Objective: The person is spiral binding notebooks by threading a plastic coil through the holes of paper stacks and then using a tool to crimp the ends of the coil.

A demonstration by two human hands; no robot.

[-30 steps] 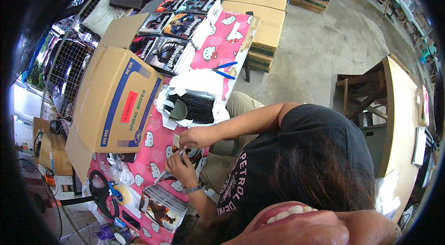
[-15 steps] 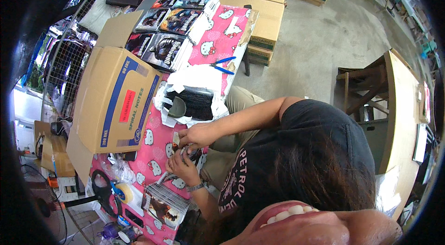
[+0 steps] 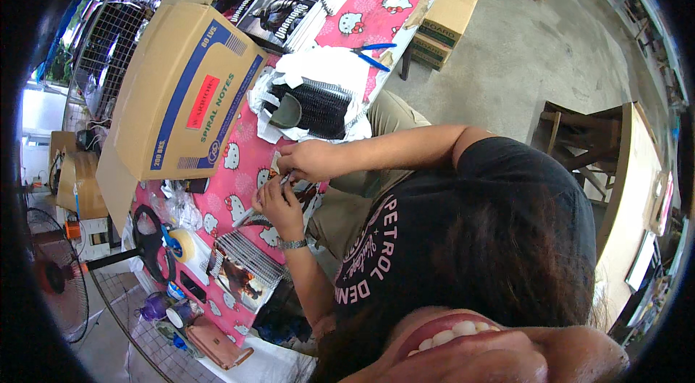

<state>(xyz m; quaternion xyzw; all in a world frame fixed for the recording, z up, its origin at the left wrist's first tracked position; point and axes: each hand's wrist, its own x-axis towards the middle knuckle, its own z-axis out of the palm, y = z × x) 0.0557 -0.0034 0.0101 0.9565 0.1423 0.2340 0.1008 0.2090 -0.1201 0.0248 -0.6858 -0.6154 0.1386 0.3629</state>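
My right hand (image 3: 308,160) and my left hand (image 3: 276,203), which has a metal-band watch at its wrist, meet over a notebook (image 3: 310,199) with a dark picture cover at the near table edge. Left fingers curl around the notebook's edge. Right fingers are pinched together at the same edge; what lies between them is too small to make out. Beyond the right hand, black spiral binding coils (image 3: 327,106) lie in torn white paper (image 3: 355,79), with a dark grey scoop-like cup (image 3: 286,112) on them. Beside my left forearm lie stacked spiral notebooks (image 3: 242,267).
A big open carton (image 3: 181,100) stands across the pink patterned table (image 3: 246,158). Notebook stacks (image 3: 279,17) and blue-handled pliers (image 3: 380,46) lie to the right. On the left are a tape roll (image 3: 186,245), a phone (image 3: 193,287), a brown pouch (image 3: 217,343) and a fan (image 3: 54,274).
The view has shifted, so the carton and notebook stacks sit higher and the brown pouch shows. Both hands stay together at the notebook, with slight finger movement.
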